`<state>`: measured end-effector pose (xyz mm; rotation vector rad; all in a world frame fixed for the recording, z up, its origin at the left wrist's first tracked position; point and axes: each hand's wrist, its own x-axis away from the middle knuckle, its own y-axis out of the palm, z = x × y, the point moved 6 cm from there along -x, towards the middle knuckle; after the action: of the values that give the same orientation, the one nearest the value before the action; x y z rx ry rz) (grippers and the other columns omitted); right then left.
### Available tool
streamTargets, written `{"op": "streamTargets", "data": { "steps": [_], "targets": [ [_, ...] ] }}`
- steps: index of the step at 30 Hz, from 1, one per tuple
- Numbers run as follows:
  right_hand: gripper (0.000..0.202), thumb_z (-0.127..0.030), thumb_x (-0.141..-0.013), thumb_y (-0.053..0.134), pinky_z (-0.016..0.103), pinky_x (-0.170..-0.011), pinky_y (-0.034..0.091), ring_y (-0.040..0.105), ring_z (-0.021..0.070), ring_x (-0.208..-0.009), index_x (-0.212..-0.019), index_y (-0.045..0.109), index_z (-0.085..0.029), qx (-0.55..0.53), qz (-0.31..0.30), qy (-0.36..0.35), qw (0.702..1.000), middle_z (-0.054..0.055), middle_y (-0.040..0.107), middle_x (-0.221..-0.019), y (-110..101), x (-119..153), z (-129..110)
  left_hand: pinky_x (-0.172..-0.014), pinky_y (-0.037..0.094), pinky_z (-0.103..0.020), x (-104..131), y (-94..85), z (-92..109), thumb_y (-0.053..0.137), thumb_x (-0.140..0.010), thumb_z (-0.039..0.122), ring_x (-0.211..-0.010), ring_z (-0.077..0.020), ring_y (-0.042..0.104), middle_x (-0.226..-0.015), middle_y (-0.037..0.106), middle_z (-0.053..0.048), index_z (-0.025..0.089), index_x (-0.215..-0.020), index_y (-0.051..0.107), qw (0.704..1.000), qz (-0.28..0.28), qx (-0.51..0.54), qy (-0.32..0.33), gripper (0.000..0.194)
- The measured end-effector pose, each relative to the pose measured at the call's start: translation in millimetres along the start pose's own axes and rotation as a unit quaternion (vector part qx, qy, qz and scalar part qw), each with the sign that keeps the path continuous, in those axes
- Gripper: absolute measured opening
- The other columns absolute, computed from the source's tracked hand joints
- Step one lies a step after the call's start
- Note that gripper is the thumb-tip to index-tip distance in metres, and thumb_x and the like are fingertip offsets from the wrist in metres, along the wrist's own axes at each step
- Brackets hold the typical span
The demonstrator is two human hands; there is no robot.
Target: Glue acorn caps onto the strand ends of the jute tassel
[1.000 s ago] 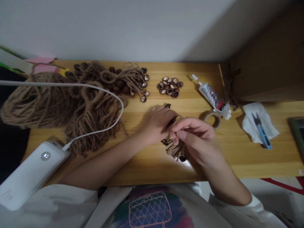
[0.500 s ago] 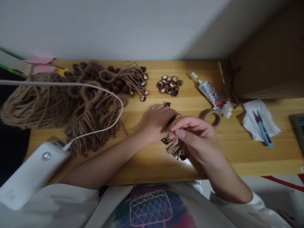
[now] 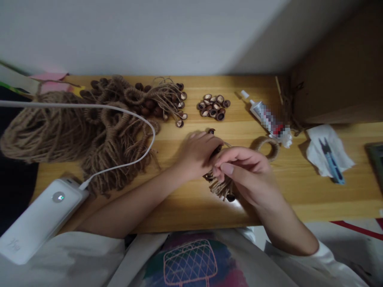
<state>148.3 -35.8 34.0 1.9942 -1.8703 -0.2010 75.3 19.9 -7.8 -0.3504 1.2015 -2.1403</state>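
My left hand (image 3: 201, 154) is closed, its fingers curled over a dark nut shell that shows at its thumb side. My right hand (image 3: 247, 171) is pinched beside it, thumb against fingers; whatever lies between the fingertips is too small to make out. Under both hands is a twine tassel (image 3: 220, 189), with a dark shell (image 3: 230, 197) at its lower end. Another shell (image 3: 211, 131) sits just above my left hand. A twine-wrapped ring (image 3: 273, 150) lies behind my right hand, partly hidden by it.
Halved shells (image 3: 213, 107) lie in a cluster near the wall. Twine bundles (image 3: 110, 159) fill the left, beside a white power bank (image 3: 42, 221) with a cable. Rightward are a glue tube (image 3: 266, 117), a white cloth (image 3: 314, 145), blue snips (image 3: 333, 165) and a cardboard box (image 3: 338, 71).
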Motion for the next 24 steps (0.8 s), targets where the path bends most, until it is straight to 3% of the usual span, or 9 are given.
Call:
{"op": "streamTargets", "data": {
  "steps": [9,12,15,19,24],
  "targets": [
    [0.004,-0.021,-0.078,0.068,0.019,-0.052,0.047,0.056,0.0077,-0.057,-0.08,0.071,-0.023,0.007,-0.004,0.006,1.0,-0.002,0.066,-0.068,1.7,-0.4,-0.7,-0.08,0.038,-0.038,-0.4,-2.3,1.4,0.061,-0.079,0.046,-0.093,-0.0235,0.058,-0.092,0.066,-0.003,0.021,-0.096,0.061,1.0,0.003,-0.009,0.0,0.03],
    [0.003,-0.022,-0.077,0.069,0.021,-0.051,0.047,0.056,0.0092,-0.056,-0.08,0.071,-0.023,0.007,0.022,0.0,1.0,-0.002,0.064,-0.067,-1.3,-1.0,-1.9,-0.08,0.039,-0.037,1.7,-5.2,4.2,0.056,-0.083,0.04,-0.092,-0.0224,0.058,-0.09,0.066,-0.003,0.02,-0.094,0.06,1.0,0.023,0.007,0.006,0.023],
    [0.007,-0.025,-0.081,0.064,0.022,-0.05,0.044,0.053,0.0093,-0.053,-0.078,0.069,-0.022,0.002,0.09,-0.058,0.994,-0.001,0.062,-0.064,-11.7,-2.4,-12.7,-0.08,0.04,-0.036,3.5,-9.1,6.6,0.052,-0.085,0.027,-0.091,-0.0214,0.058,-0.087,0.066,-0.004,0.019,-0.091,0.06,0.999,0.053,0.011,0.001,0.013],
    [0.014,-0.023,-0.086,0.057,0.024,-0.056,0.043,0.052,0.0101,-0.058,-0.077,0.067,-0.023,0.08,0.208,-0.169,0.96,-0.001,0.059,-0.068,-30.1,2.4,-41.5,-0.079,0.042,-0.037,3.3,-10.5,8.4,0.057,-0.082,0.024,-0.09,-0.023,0.057,-0.09,0.066,-0.005,0.018,-0.095,0.061,0.999,0.043,-0.021,-0.013,0.016],
    [0.01,-0.024,-0.087,0.057,0.025,-0.06,0.043,0.053,0.0117,-0.062,-0.083,0.066,-0.022,0.243,0.234,-0.235,0.912,0.0,0.059,-0.07,-44.6,6.6,-63.8,-0.081,0.043,-0.037,3.3,-13.8,9.1,0.057,-0.083,0.024,-0.089,-0.0222,0.058,-0.092,0.067,-0.005,0.017,-0.095,0.061,0.999,0.044,-0.01,-0.02,0.015]
  ]
}}
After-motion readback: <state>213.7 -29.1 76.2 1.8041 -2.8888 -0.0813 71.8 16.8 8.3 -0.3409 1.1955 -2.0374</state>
